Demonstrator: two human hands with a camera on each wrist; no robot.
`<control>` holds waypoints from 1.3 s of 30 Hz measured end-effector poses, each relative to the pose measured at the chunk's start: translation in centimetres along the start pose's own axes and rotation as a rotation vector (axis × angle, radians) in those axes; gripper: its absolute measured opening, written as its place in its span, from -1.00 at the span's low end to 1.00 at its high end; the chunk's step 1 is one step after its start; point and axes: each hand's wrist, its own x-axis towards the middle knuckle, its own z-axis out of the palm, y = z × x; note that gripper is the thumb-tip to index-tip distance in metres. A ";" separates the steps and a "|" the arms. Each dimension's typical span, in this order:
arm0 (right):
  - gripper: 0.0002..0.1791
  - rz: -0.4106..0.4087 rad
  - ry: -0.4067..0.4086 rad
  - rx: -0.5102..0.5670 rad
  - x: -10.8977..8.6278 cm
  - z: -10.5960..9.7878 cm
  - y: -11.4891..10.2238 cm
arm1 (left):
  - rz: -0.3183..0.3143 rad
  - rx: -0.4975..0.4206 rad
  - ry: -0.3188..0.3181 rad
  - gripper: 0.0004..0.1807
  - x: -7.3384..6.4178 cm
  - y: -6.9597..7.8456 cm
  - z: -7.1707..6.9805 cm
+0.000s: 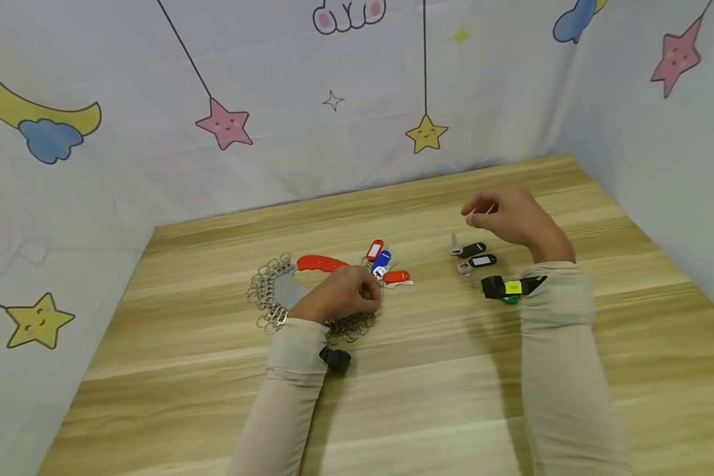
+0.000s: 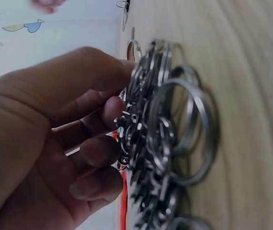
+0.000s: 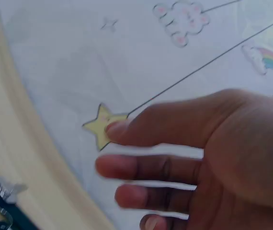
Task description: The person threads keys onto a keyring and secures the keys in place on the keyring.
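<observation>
Many rings by left fingers

key rings left on table, tagged keys beside them, more keys right, cloth behind

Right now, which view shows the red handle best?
Head view: it shows most of the red handle from above, its curve clear beyond the left hand. The left wrist view shows only a thin red strip, likely the handle, beside the metal rings. The right wrist view shows none of it.
</observation>
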 end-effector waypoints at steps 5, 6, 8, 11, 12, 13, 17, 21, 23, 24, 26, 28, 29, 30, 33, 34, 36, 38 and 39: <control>-0.77 0.042 -0.173 -0.049 1.1 1.7 2.2 | -0.011 -0.067 0.031 -0.92 -0.5 -0.5 -0.2; -0.75 0.047 -0.197 -0.057 1.3 2.1 2.5 | -0.013 -0.081 0.039 -0.94 -0.6 -0.5 -0.3; -0.73 0.041 -0.224 -0.078 1.8 2.8 2.8 | -0.012 -0.114 0.058 -0.97 -0.8 -0.6 -0.5; -0.79 0.029 -0.238 -0.103 2.3 3.6 3.0 | 0.004 -0.128 0.087 -0.94 -0.9 -0.7 -0.8; -0.83 0.023 -0.233 -0.114 2.4 3.8 3.1 | 0.008 -0.132 0.097 -0.91 -0.9 -0.7 -0.9; -0.85 0.018 -0.225 -0.125 2.4 3.9 3.2 | 0.011 -0.135 0.108 -0.88 -0.9 -0.7 -1.0; -0.90 0.025 -0.186 -0.108 2.4 3.9 3.5 | 0.014 -0.132 0.133 -0.84 -1.0 -0.7 -1.3; -0.87 0.032 -0.141 0.019 2.0 3.6 3.5 | 0.006 -0.162 0.152 -0.88 -1.1 -1.1 -1.4; -0.83 0.037 -0.104 0.139 1.8 3.4 3.2 | -0.001 -0.180 0.165 -0.89 -1.1 -1.3 -1.4; -0.81 0.033 -0.078 0.219 1.7 3.3 3.0 | -0.001 -0.186 0.172 -0.88 -1.2 -1.4 -1.5; -0.78 0.009 -0.008 0.397 1.6 3.1 2.4 | 0.002 -0.199 0.181 -0.88 -1.3 -1.6 -1.5; -0.80 -0.055 0.074 0.698 1.7 3.0 1.6 | 0.003 -0.205 0.188 -0.87 -1.4 -1.7 -1.6; -0.82 -0.097 0.112 0.850 1.8 3.0 1.2 | 0.003 -0.211 0.189 -0.88 -1.4 -1.7 -1.6; -0.84 -0.140 0.143 1.008 1.9 3.1 0.8 | 0.003 -0.214 0.190 -0.88 -1.4 -1.8 -1.6; -0.90 -0.220 0.185 1.360 2.5 3.4 -0.5 | -0.012 -0.214 0.202 -0.92 -1.5 -1.8 -1.6; -0.90 -0.210 0.181 1.387 2.6 3.5 -0.8 | -0.018 -0.219 0.205 -0.93 -1.5 -1.9 -1.6; -0.92 -0.151 0.144 1.343 2.8 3.9 -1.4 | -0.026 -0.225 0.209 -0.92 -1.5 -1.9 -1.6; -0.92 -0.083 0.044 1.192 2.9 4.4 -1.8 | -0.035 -0.231 0.217 -0.91 -1.6 -2.0 -1.6; -0.90 -0.061 -0.023 1.084 2.9 4.7 -2.0 | -0.042 -0.235 0.222 -0.90 -1.6 -2.0 -1.5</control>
